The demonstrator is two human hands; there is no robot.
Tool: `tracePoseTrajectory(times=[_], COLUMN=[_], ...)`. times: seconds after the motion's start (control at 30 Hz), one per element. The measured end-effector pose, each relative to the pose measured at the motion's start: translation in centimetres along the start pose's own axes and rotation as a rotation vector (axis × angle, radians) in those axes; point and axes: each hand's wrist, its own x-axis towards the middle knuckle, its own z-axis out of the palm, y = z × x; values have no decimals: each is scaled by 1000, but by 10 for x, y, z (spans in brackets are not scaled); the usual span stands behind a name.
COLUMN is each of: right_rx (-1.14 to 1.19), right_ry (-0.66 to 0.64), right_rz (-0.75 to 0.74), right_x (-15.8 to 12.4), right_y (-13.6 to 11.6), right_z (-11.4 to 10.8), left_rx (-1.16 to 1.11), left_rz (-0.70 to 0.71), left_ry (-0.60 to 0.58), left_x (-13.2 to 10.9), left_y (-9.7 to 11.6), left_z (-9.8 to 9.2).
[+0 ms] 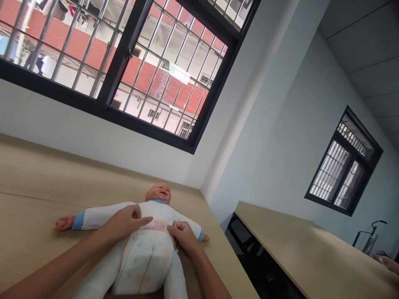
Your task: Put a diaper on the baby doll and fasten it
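Observation:
A baby doll (158, 192) lies on its back on a tan tabletop (37, 241), arms spread wide, in a white top with blue cuffs and collar. A white diaper (145, 261) with faint prints and a coloured waistband is wrapped round its hips. My left hand (129, 220) rests at one side of the waistband, fingers curled and the thumb lying along the band. At the other side, my right hand (183, 236) pinches the diaper's upper edge between thumb and fingers. The doll's lower legs run out of view at the bottom.
Behind the table is a wall with a barred window (168, 74). A second tan-topped table (289, 241) with a dark side stands to the right, across a gap. Part of another person's hand (388, 262) shows at the right edge, near a dark metal stand (369, 236).

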Motion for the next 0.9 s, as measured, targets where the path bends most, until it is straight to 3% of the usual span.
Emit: tracePoseTrajectory(times=[0.17,0.4,0.6,0.9], right_rx=[-142,-283,-139,-140], right_ry=[-87,0,80,229], right_rz=[134,262,-7,-83], right_x=[-9,-10,-12,-10], right_y=[-13,-27,-1,13], right_z=[-8,4,8,6], left_rx=[102,147,92,-58], left_rz=[-121,-152,-123,15], left_ry=[11,23,11,-52], left_x=[-2,-11,-12,0], left_y=[-10,3,4,-13], left_z=[9,15,5,-21])
